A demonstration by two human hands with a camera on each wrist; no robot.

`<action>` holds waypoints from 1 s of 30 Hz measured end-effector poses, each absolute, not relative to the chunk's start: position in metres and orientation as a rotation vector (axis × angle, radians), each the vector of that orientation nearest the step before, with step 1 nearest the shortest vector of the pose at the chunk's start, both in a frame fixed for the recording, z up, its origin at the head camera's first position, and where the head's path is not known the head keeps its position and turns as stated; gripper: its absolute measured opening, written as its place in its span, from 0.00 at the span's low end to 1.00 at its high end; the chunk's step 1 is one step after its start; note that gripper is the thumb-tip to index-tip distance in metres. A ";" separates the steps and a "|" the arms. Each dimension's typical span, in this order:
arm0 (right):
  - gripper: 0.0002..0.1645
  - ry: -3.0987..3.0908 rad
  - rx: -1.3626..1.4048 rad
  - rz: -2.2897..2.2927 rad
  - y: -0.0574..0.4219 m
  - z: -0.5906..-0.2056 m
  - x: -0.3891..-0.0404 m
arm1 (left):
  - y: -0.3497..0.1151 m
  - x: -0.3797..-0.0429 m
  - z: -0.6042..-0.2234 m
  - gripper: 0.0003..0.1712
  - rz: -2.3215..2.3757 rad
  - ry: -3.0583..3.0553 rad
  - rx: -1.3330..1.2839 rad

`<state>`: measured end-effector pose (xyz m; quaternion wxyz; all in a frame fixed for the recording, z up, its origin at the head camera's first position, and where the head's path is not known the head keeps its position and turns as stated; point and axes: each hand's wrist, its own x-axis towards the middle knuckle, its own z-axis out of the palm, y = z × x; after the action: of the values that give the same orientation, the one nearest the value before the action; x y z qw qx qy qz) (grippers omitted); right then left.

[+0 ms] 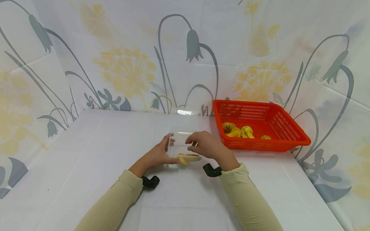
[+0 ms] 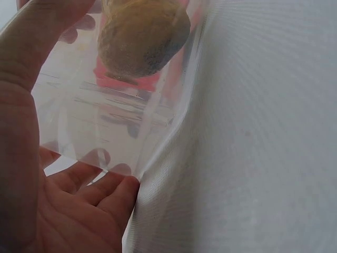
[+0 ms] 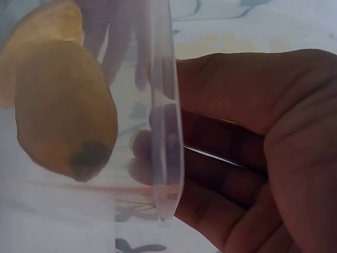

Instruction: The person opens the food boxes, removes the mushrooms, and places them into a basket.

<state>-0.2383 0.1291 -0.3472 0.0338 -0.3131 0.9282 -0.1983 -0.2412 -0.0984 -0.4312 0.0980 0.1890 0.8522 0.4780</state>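
A clear plastic box stands on the white cloth, its opening towards the head camera. Yellow, rounded fruit-like pieces lie inside at the near end; one shows a dark tip in the right wrist view. My left hand grips the box from the left, thumb at the near side and fingers along the far side. Bent fingers of my right hand reach over the right rim, thumb and fingertips apart. Nothing shows between them. Through the plastic wall, the right fingertips appear blurred.
A red perforated basket stands at the right back, holding several yellow lumpy pieces. Just behind the box is another clear plastic item, hard to make out. A flower-printed cloth hangs behind.
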 end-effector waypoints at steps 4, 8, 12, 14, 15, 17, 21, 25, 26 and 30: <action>0.14 2.811 -0.968 -0.635 0.130 -0.348 -0.239 | -0.098 -0.241 -0.431 0.69 1.417 2.523 0.566; 0.14 2.774 -0.968 -0.639 0.130 -0.349 -0.239 | -0.098 -0.241 -0.432 0.69 1.409 2.540 0.587; 0.14 2.744 -0.943 -0.624 0.130 -0.348 -0.239 | -0.097 -0.242 -0.432 0.68 1.385 2.579 0.623; 0.13 2.731 -0.920 -0.609 0.129 -0.348 -0.239 | -0.097 -0.242 -0.432 0.68 1.379 2.596 0.644; 0.13 2.723 -0.906 -0.603 0.129 -0.348 -0.239 | -0.097 -0.242 -0.432 0.68 1.377 2.601 0.651; 0.13 2.709 -0.871 -0.592 0.128 -0.347 -0.238 | -0.097 -0.242 -0.431 0.68 1.370 2.612 0.662; 0.13 2.683 -0.806 -0.584 0.127 -0.346 -0.237 | -0.096 -0.241 -0.429 0.68 1.338 2.646 0.679; 0.13 2.683 -0.778 -0.547 0.126 -0.344 -0.236 | -0.095 -0.239 -0.427 0.68 1.311 2.662 0.695; 0.12 2.686 -0.777 -0.531 0.126 -0.344 -0.235 | -0.095 -0.239 -0.426 0.68 1.308 2.662 0.697; 0.09 2.689 -0.760 -0.479 0.124 -0.344 -0.234 | -0.094 -0.237 -0.423 0.68 1.308 2.660 0.712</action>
<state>-0.2340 0.1237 -0.3438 0.1525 -0.2648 0.9374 -0.1668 -0.2372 -0.0940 -0.4234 0.0463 0.2331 0.8716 0.4287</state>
